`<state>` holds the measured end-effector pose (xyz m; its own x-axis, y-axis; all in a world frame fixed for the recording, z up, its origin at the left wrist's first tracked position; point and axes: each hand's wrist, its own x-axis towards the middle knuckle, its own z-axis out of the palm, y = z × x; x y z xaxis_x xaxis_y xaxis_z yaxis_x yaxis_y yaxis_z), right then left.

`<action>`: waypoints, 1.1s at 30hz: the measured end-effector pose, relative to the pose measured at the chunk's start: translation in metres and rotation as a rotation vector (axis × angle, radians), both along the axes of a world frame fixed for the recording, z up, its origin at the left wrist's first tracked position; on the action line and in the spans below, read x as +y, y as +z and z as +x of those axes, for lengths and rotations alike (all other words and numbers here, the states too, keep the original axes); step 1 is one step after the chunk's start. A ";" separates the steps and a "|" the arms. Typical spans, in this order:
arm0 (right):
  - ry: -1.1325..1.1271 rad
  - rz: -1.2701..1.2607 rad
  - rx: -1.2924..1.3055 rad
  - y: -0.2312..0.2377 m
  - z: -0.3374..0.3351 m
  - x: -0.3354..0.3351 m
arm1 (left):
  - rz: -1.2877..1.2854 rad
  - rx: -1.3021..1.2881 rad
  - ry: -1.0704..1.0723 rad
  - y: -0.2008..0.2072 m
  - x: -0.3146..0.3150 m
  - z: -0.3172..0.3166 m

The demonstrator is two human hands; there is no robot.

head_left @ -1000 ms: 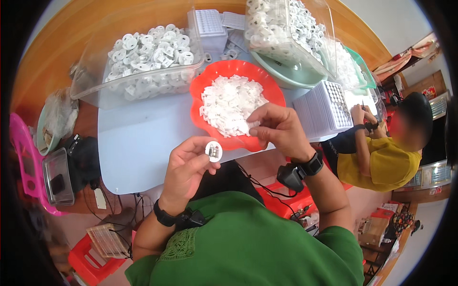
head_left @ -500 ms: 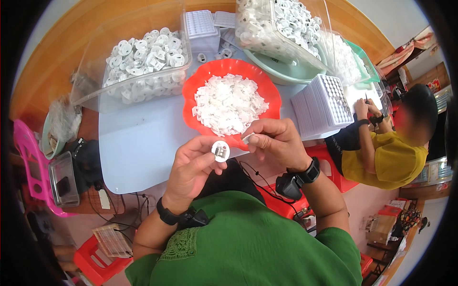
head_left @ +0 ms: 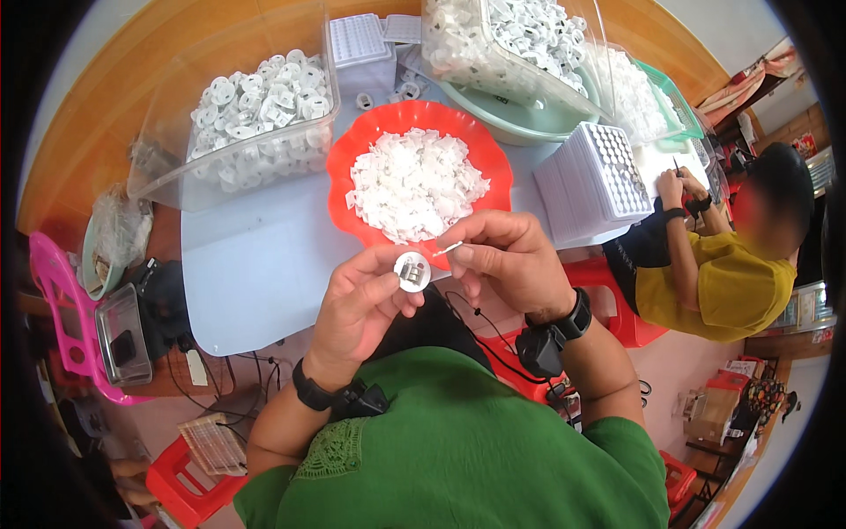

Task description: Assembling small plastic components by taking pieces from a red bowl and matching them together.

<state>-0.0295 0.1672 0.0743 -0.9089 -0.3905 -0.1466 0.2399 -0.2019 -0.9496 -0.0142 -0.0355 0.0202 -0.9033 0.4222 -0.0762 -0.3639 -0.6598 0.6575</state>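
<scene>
Pinching narrow, the left hand (head_left: 359, 298) and right hand (head_left: 515, 263) sit close together. Spread beyond them, a pale blue tabletop (head_left: 247, 273)! On it, a clear bin (head_left: 161, 183) loaded with round white parts (head_left: 256, 106) at ten o'clock from a scalloped red bowl (head_left: 495, 172); at the bowl's three o'clock, a tray stack (head_left: 573, 189). Now the small stuff: the left grip holds a round white disc (head_left: 412, 272), silvery in the middle, at the bowl's six o'clock, and at the disc's two o'clock the right grip holds a thin white sliver (head_left: 448, 249).
</scene>
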 end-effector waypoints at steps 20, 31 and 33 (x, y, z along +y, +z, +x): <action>-0.055 -0.006 0.167 -0.006 0.008 -0.008 | 0.056 0.028 -0.062 -0.007 -0.004 0.001; -0.067 0.062 0.266 -0.008 0.011 -0.007 | 0.074 0.044 -0.067 -0.005 -0.001 0.004; -0.081 0.045 0.285 -0.009 0.011 -0.006 | 0.084 0.048 -0.067 -0.006 0.000 0.004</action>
